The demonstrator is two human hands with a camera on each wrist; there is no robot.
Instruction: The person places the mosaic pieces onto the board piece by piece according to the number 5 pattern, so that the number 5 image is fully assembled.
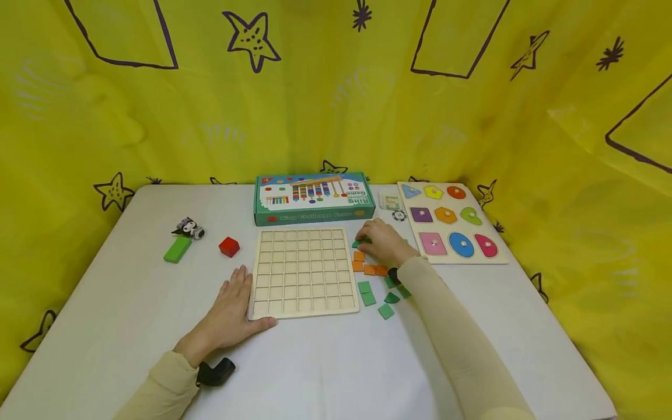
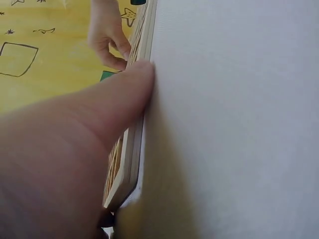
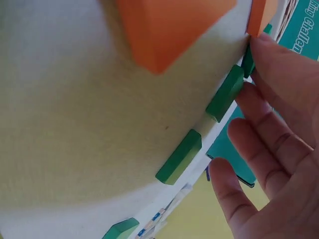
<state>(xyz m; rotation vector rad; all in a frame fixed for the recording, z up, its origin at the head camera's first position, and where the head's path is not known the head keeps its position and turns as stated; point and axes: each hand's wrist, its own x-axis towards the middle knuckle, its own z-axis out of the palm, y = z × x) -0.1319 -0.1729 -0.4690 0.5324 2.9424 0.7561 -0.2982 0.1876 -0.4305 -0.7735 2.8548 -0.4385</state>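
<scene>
My left hand (image 1: 231,309) rests at the near left corner of a wooden grid board (image 1: 304,271). Its fingers lie straight along the left side, and the thumb (image 2: 134,79) touches the near edge. Right of the board's far part, my right hand (image 1: 385,240) pinches a small green tile (image 3: 248,62) between thumb and index finger. The thumb covers part of that tile, while the other fingers are loosely bent. Close to those fingertips lies another green tile (image 3: 227,92). Orange tiles (image 1: 370,269) sit just below the hand, with several green tiles (image 1: 385,311) nearer the front.
Behind the board lies a ring game box (image 1: 315,201). A shape puzzle board (image 1: 454,224) is at the right, beside a round chip (image 1: 399,216). To the left are a red block (image 1: 228,247), a green block (image 1: 177,249) and a small figurine (image 1: 189,228).
</scene>
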